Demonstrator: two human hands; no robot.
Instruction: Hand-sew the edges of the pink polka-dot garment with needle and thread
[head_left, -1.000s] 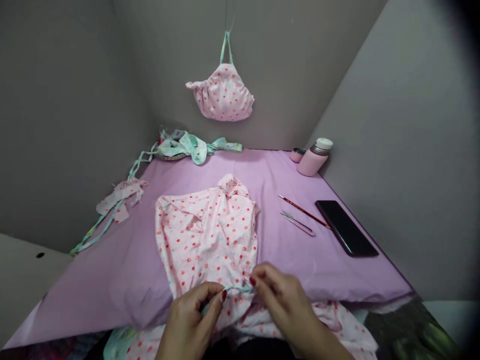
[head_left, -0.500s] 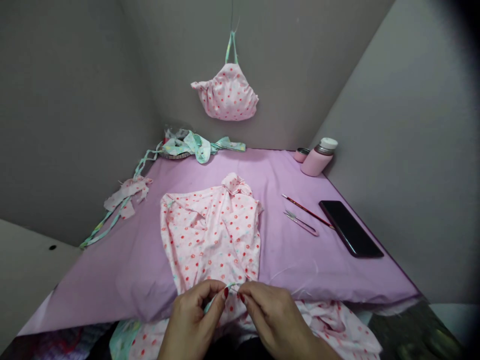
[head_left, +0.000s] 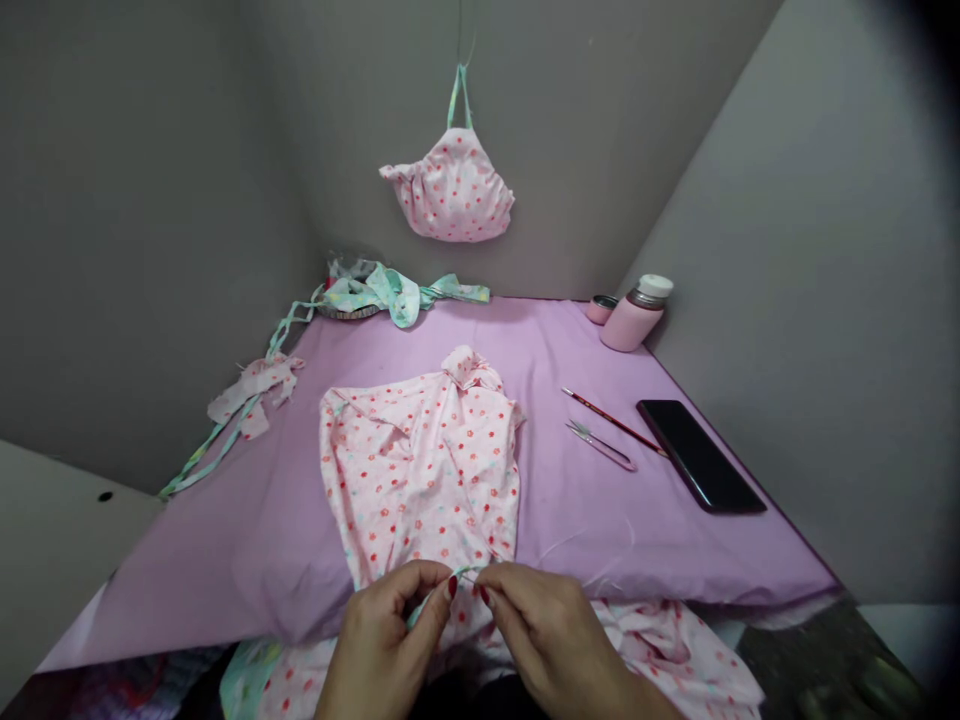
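Pink fabric with red dots (head_left: 427, 460) lies across the purple-covered table and hangs over its front edge toward the lap. At that edge my left hand (head_left: 397, 625) pinches a thin mint-green edge of the fabric between thumb and forefinger. Close beside it, my right hand (head_left: 544, 625) is closed, thumb against forefinger, on something thin like a needle, too small to make out surely. The fingertips of both hands nearly touch. A faint pale thread curves over the table to the right of my right hand.
On the table's right are a black phone (head_left: 701, 457), a red pencil (head_left: 611, 421), thread snips (head_left: 601, 446) and a pink bottle (head_left: 636, 315). Mint fabric strips (head_left: 397, 292) lie at the back left, dotted scraps (head_left: 259, 390) at the left. A dotted pouch (head_left: 457, 190) hangs above.
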